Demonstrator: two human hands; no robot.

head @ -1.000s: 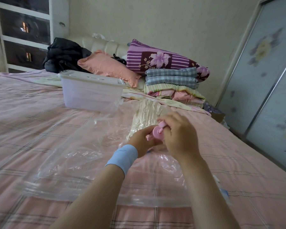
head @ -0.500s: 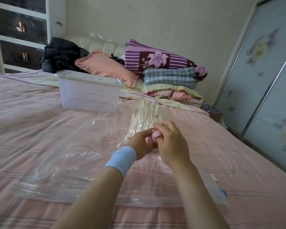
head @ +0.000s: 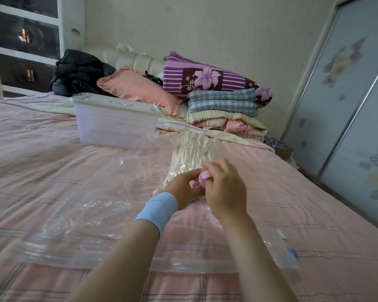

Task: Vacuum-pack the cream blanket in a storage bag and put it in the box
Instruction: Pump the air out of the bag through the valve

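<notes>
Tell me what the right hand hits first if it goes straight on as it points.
Beyond the pink cap it grips, the right hand would likely meet the cream blanket inside the storage bag; depth unclear.

The left hand (head: 183, 188) and right hand (head: 225, 192) are close together, both holding a small pink plastic piece (head: 202, 178). To their left, the flat clear plastic storage bag (head: 85, 214) and the pink checked bedspread (head: 31, 171) lie low and open. Straight ahead, the cream blanket (head: 190, 153) lies flattened in the bag. Further ahead and left stands a translucent lidded plastic box (head: 116, 125); ahead and right is a stack of folded blankets (head: 223, 112). To the right, open bed runs to its edge, with pale flowered sliding doors (head: 347, 127) beyond.
</notes>
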